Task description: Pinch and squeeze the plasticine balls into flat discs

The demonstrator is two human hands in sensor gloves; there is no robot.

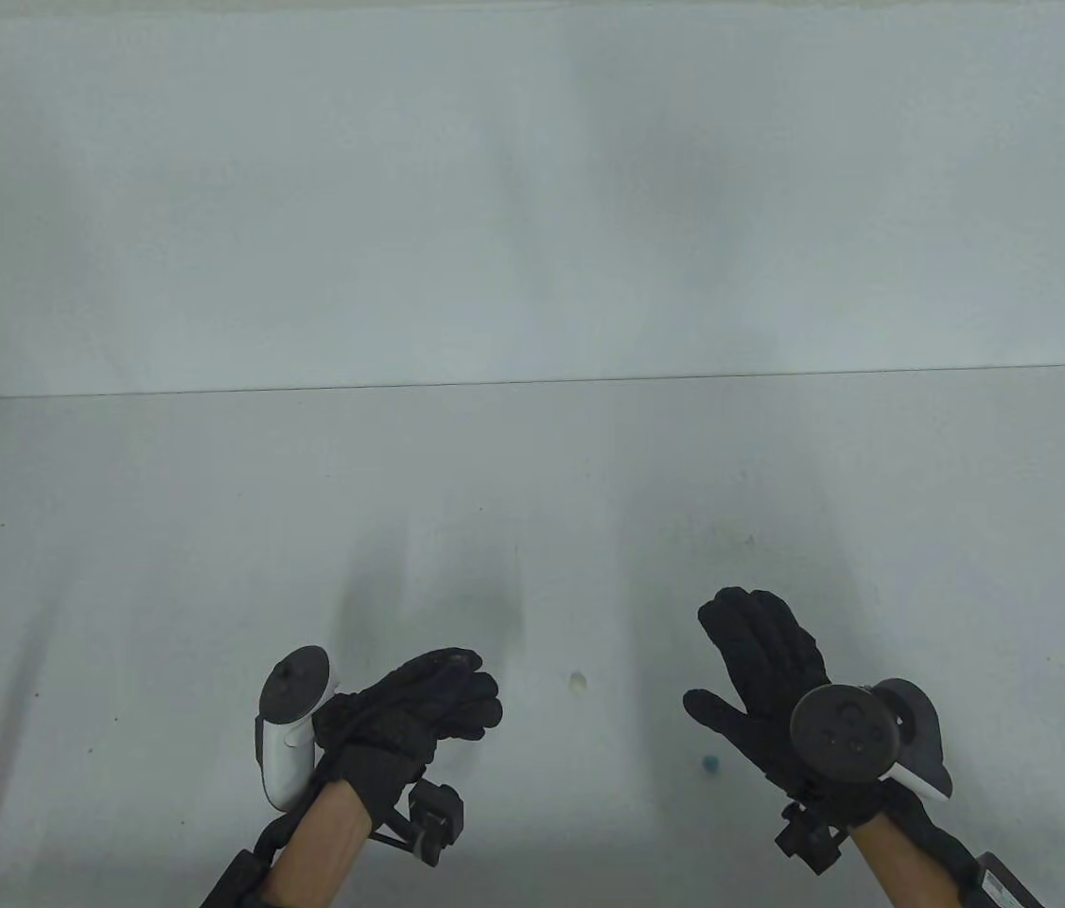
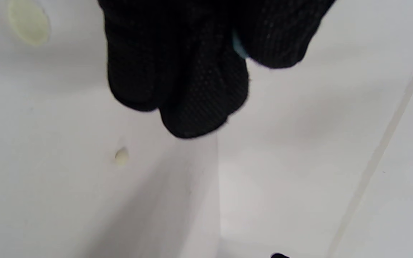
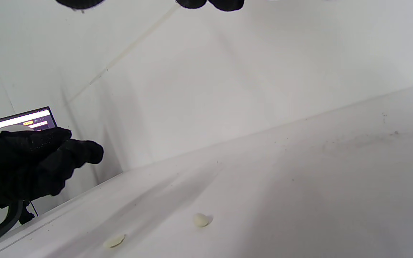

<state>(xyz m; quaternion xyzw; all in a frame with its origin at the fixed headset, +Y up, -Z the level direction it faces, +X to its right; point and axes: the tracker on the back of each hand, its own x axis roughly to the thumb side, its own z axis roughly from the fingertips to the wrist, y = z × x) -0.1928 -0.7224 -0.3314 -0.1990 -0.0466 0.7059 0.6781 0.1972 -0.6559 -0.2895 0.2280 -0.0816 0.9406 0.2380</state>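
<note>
Here the left hand (image 1: pixel 419 709) hovers above the near part of the white table (image 1: pixel 532 492), its gloved fingers (image 2: pixel 192 104) curled in against the thumb; the left wrist view shows a sliver of pale blue plasticine (image 2: pixel 240 48) pinched between them, most of it hidden by the black glove. The right hand (image 1: pixel 764 667) is raised just beside the table's near right, fingers straight and spread, thumb out to the side, holding nothing; only its fingertips (image 3: pixel 224 4) show at the top edge of the right wrist view. On the table between the two hands lies a small cream plasticine ball (image 1: pixel 577 681), touched by neither hand. A flattened cream disc (image 3: pixel 114 241) lies flat nearer the table's edge, apart from the ball; it does not show in the table view. A small blue plasticine piece (image 1: pixel 709 762) sits on the table below the right hand's thumb; whether it is round or flat cannot be told. A white tracker (image 1: pixel 291 724) is strapped to the back of the left hand. A laptop screen (image 3: pixel 16 120) glows behind the left hand in the right wrist view.
</note>
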